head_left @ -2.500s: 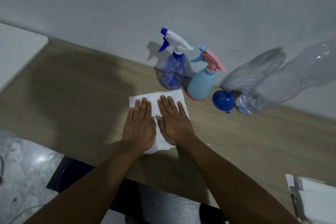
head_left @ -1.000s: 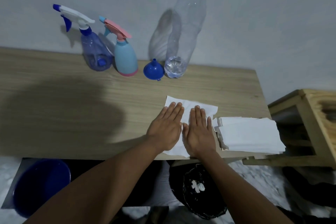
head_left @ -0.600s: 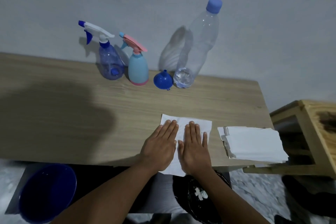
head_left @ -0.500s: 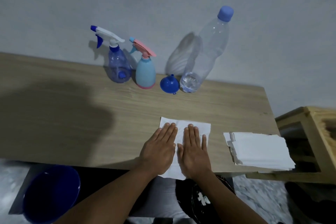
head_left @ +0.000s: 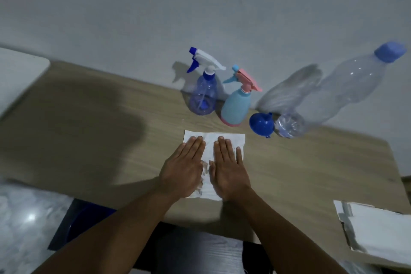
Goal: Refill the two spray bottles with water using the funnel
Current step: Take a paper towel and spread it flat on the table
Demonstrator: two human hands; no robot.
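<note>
Standing against the wall at the back of the counter (head_left: 89, 144) are the clear blue spray bottle (head_left: 203, 95) and the light blue spray bottle (head_left: 236, 104), side by side. The blue funnel (head_left: 261, 126) lies just right of them, touching a water bottle (head_left: 329, 98). Nearer, the left hand (head_left: 183, 169) and right hand (head_left: 228, 167) press flat, fingers spread open, on a white paper towel (head_left: 222, 137). A paper stack (head_left: 378, 236) sits far right.
</note>
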